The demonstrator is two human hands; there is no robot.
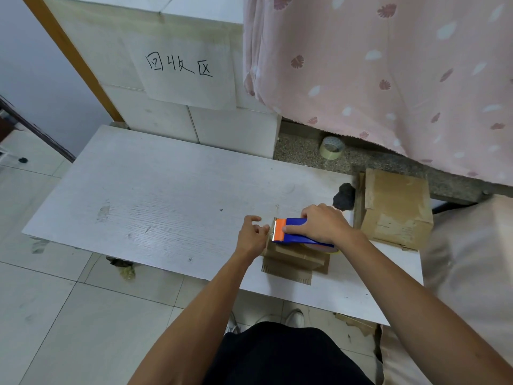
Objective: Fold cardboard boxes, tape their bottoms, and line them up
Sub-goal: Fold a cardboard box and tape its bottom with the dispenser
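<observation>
A small brown cardboard box [294,261] stands on the white table [166,195] near its front right edge. My right hand [323,225] grips a blue and orange tape dispenser [297,233] lying across the top of the box, its toothed blade pointing left. My left hand [252,236] is at the box's left edge, its thumb and fingers pinching at the tape end beside the blade. The box's top is mostly hidden under the dispenser and both hands.
A stack of flat cardboard [394,209] lies at the table's right end, with a dark crumpled lump [344,197] beside it. A roll of tape [331,148] sits on the stone ledge under a pink curtain [388,73]. A paper sign [180,68] hangs on the wall.
</observation>
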